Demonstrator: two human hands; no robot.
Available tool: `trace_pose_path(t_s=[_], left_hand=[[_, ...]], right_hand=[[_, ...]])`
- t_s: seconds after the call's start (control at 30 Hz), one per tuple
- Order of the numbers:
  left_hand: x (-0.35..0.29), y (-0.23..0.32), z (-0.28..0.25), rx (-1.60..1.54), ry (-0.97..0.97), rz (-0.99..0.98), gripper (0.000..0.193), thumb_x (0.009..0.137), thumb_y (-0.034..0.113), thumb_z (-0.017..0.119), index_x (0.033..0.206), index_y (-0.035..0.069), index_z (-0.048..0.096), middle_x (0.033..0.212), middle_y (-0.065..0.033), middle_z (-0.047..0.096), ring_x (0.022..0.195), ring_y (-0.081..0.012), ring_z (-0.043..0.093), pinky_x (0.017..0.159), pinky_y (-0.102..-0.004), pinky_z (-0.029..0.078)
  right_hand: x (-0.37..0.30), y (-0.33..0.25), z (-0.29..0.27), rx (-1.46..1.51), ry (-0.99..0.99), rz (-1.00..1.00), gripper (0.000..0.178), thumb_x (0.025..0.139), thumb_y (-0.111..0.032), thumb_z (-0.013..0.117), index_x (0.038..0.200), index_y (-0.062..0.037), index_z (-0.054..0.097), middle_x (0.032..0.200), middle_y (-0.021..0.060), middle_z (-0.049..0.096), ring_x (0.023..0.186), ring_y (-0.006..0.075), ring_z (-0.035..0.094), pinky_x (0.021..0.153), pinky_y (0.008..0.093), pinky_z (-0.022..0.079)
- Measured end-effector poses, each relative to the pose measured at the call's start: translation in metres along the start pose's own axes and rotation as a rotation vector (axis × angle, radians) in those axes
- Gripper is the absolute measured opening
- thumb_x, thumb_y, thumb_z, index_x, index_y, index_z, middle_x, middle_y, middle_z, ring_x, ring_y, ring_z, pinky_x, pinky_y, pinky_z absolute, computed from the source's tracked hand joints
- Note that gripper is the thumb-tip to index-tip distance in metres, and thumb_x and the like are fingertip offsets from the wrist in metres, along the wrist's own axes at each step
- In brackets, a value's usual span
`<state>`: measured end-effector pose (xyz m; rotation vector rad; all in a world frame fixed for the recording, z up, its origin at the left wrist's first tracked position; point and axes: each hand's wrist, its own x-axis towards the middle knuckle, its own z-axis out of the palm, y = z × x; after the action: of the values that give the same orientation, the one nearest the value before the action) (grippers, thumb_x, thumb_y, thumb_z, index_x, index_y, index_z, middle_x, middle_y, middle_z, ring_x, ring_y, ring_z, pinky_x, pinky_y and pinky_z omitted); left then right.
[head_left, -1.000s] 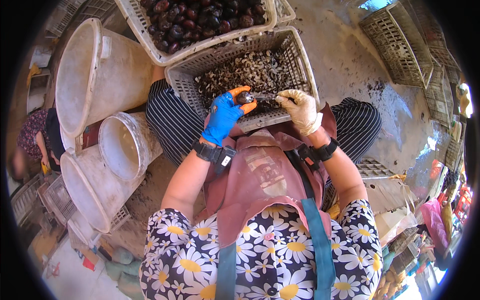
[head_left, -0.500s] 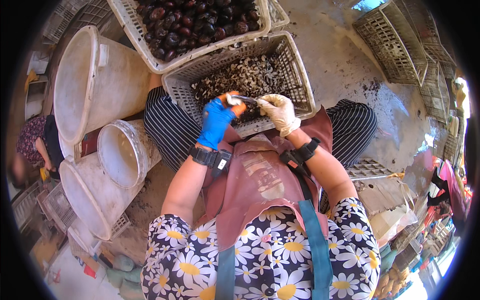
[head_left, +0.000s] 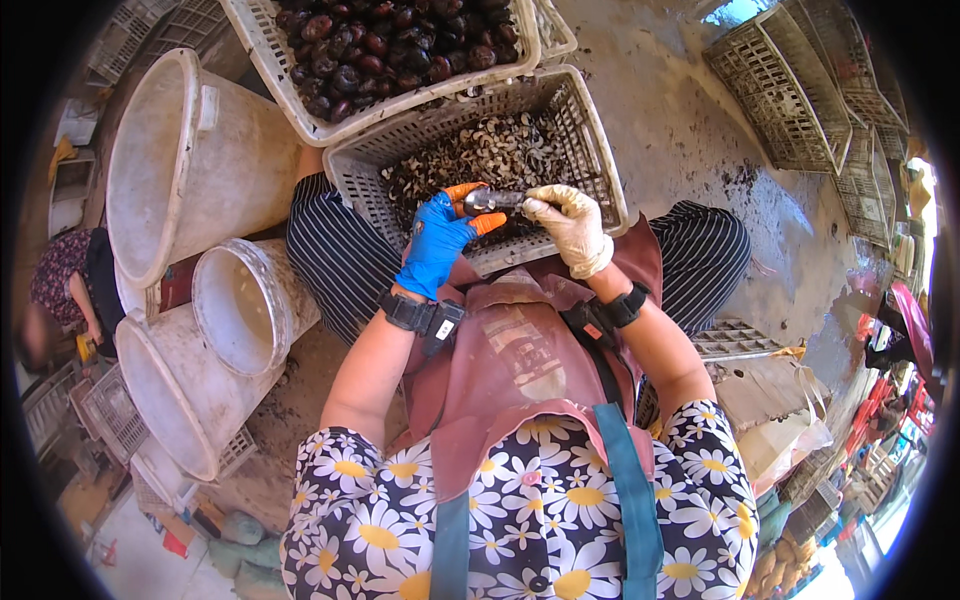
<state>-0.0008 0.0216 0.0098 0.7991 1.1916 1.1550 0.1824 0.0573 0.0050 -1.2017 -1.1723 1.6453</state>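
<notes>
Head view: left hand point(head_left: 438, 236) is pinching a dark water chestnut point(head_left: 478, 201) above the near crate point(head_left: 606, 160).
Right hand point(head_left: 572, 228): fingers are pinching a slim tool point(head_left: 511, 199).
Far crate point(head_left: 266, 72): is holding dark corms point(head_left: 385, 50).

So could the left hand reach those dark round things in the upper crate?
Probably yes, once free: the left hand holds a dark piece, but the dark round things lie uncovered just beyond the lower crate.

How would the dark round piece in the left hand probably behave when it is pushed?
The dark round piece would probably roll, since its outline looks rounded. Its shiny highlights suggest a smooth, perhaps slippery surface.
</notes>
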Motion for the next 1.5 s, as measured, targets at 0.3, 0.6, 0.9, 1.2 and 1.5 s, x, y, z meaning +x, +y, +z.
trace_pose_path(t_s=[0.3, 0.6, 0.9, 1.2, 1.5], left_hand=[[-0.01, 0.005, 0.008, 0.12, -0.007, -0.033, 0.04, 0.067, 0.004, 0.075, 0.103, 0.002, 0.058, 0.088, -0.0022, 0.063, 0.078, -0.008, 0.058, 0.071, -0.0225, 0.049], [-0.014, 0.004, 0.008, 0.135, -0.02, -0.019, 0.039, 0.069, -0.001, 0.072, 0.105, -0.001, 0.057, 0.09, -0.0044, 0.063, 0.08, -0.0108, 0.059, 0.076, -0.0247, 0.049], [-0.012, 0.002, 0.017, 0.183, -0.005, 0.073, 0.036, 0.069, 0.001, 0.073, 0.101, 0.0, 0.057, 0.087, -0.0029, 0.062, 0.08, -0.0092, 0.058, 0.071, -0.0233, 0.049], [-0.011, -0.006, 0.019, 0.062, 0.018, -0.042, 0.034, 0.069, -0.002, 0.072, 0.099, 0.0, 0.057, 0.087, -0.0036, 0.062, 0.08, -0.0099, 0.058, 0.073, -0.0243, 0.05], [-0.011, 0.001, 0.018, -0.046, 0.012, -0.058, 0.037, 0.074, -0.001, 0.068, 0.109, 0.003, 0.057, 0.099, -0.0014, 0.06, 0.09, -0.0087, 0.055, 0.081, -0.0252, 0.047]], right_hand=[[0.012, 0.009, -0.035, -0.186, 0.154, -0.011, 0.013, 0.076, -0.007, 0.068, 0.085, -0.0002, 0.064, 0.075, 0.002, 0.063, 0.066, 0.0076, 0.054, 0.062, 0.0198, 0.045], [-0.006, 0.004, 0.005, -0.386, 0.044, -0.249, 0.014, 0.071, -0.011, 0.072, 0.082, -0.005, 0.067, 0.076, 0.0072, 0.063, 0.069, 0.0151, 0.059, 0.064, 0.0252, 0.047], [-0.013, 0.0, 0.008, -0.392, 0.025, -0.228, 0.013, 0.072, -0.009, 0.071, 0.083, -0.0036, 0.067, 0.075, 0.0071, 0.063, 0.068, 0.0137, 0.058, 0.063, 0.0243, 0.047], [-0.002, 0.008, -0.013, -0.064, 0.123, -0.009, 0.014, 0.076, -0.006, 0.068, 0.087, 0.0011, 0.064, 0.078, 0.0016, 0.063, 0.069, 0.0066, 0.054, 0.064, 0.0195, 0.045], [0.014, 0.037, -0.041, -0.034, 0.182, 0.082, 0.012, 0.077, -0.007, 0.067, 0.087, -0.0004, 0.063, 0.074, -0.0005, 0.06, 0.064, 0.0056, 0.052, 0.059, 0.0187, 0.043]])
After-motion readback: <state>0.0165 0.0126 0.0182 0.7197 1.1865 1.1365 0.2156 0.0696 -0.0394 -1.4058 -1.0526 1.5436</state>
